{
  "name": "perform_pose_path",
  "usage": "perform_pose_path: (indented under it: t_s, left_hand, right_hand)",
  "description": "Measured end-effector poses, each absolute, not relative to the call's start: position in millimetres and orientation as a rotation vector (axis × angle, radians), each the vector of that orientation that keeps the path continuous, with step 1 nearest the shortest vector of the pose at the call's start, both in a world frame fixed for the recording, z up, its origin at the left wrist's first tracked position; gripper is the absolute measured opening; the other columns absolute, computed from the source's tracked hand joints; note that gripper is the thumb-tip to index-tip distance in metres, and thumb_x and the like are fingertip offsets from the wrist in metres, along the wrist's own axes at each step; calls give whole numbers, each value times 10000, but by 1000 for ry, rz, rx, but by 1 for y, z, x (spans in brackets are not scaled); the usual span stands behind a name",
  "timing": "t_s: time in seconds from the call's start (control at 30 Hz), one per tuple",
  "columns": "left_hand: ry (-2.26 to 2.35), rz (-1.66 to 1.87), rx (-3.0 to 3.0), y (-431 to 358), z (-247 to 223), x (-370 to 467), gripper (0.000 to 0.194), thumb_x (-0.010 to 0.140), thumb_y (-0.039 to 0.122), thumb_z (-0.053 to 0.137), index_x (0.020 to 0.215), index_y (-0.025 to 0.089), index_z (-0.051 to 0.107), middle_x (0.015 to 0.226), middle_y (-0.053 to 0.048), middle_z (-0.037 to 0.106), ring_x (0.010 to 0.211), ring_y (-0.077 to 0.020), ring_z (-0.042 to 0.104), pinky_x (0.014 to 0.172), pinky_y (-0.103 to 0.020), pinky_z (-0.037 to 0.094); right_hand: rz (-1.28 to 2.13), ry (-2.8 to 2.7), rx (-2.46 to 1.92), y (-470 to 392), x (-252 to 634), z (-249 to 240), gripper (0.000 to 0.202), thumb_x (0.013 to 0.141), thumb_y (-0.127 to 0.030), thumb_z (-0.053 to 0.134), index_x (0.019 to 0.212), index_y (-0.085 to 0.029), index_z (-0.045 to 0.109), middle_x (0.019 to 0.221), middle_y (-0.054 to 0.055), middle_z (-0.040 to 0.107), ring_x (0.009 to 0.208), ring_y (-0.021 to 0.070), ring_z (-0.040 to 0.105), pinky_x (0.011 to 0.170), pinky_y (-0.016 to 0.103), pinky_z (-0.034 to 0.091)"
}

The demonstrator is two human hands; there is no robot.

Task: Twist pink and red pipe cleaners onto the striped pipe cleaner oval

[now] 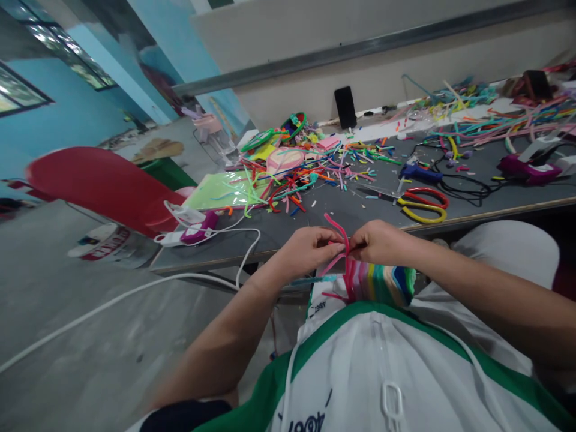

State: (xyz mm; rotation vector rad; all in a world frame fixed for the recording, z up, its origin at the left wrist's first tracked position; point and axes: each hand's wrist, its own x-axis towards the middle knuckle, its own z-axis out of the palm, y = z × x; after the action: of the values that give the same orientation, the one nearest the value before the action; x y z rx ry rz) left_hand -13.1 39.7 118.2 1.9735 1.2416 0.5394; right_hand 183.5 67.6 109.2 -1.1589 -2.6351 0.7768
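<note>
A striped, many-coloured piece of fuzzy craft stems [375, 282] rests on my lap against the white and green shirt. Loose pink-red stems [336, 225] stick up and out from its left end. My left hand [310, 249] pinches these stems from the left, fingertips closed. Opposite it, my right hand [375, 240] is closed on the same stems, just above the striped piece. The two hands' fingertips are very near each other. A light blue stem [315, 279] reaches out to the left below my left hand.
On the grey table [279, 225] lie scissors [423, 204], a blue glue gun [420, 173], many cut stems [310, 174] and a purple power strip [200, 228] with white cords. A phone [345, 108] leans at the back. A red chair [99, 186] stands left.
</note>
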Motion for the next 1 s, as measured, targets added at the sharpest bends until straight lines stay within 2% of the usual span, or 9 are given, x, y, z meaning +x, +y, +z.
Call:
perform_pose_path:
  t_s: [0.13, 0.3, 0.43, 0.63, 1.0]
  left_hand:
    - [1262, 536, 1977, 41, 112, -11, 247, 775, 330, 566, 804, 133, 712, 703, -13, 654, 648, -131, 565, 562, -202, 413]
    - [1251, 575, 1910, 41, 108, -11, 254, 769, 338, 571, 793, 125, 706, 754, -23, 664, 690, -139, 581, 608, -207, 435]
    - [1224, 583, 1872, 40, 109, -9, 242, 774, 328, 565, 774, 118, 685, 711, -12, 620, 645, -119, 538, 583, -202, 415]
    - [1190, 601, 1842, 39, 108, -6, 134, 724, 236, 592, 715, 114, 643, 672, 8, 569, 627, -101, 499, 579, -200, 393]
    - [1220, 663, 1892, 40, 105, -2, 87, 685, 176, 556, 654, 121, 615, 610, 18, 531, 596, -93, 459, 566, -202, 372]
  right_hand:
    - [793, -2630, -1143, 67, 183, 110, 217, 716, -290, 557, 768, -188, 741, 560, -17, 595, 538, 91, 447, 498, 219, 234]
    - [782, -2618, -1153, 67, 183, 108, 209, 718, -296, 559, 731, -180, 733, 536, -19, 564, 519, 87, 405, 493, 227, 215]
    - [775, -2608, -1146, 66, 183, 107, 201, 716, -291, 561, 724, -182, 730, 539, -21, 551, 520, 86, 390, 492, 229, 211]
    - [741, -2646, -1139, 67, 181, 108, 222, 723, -309, 555, 725, -176, 733, 538, -18, 554, 506, 81, 371, 492, 233, 211]
    - [712, -2693, -1175, 70, 180, 108, 230, 731, -335, 576, 812, -207, 748, 646, 12, 667, 556, 103, 490, 502, 229, 246]
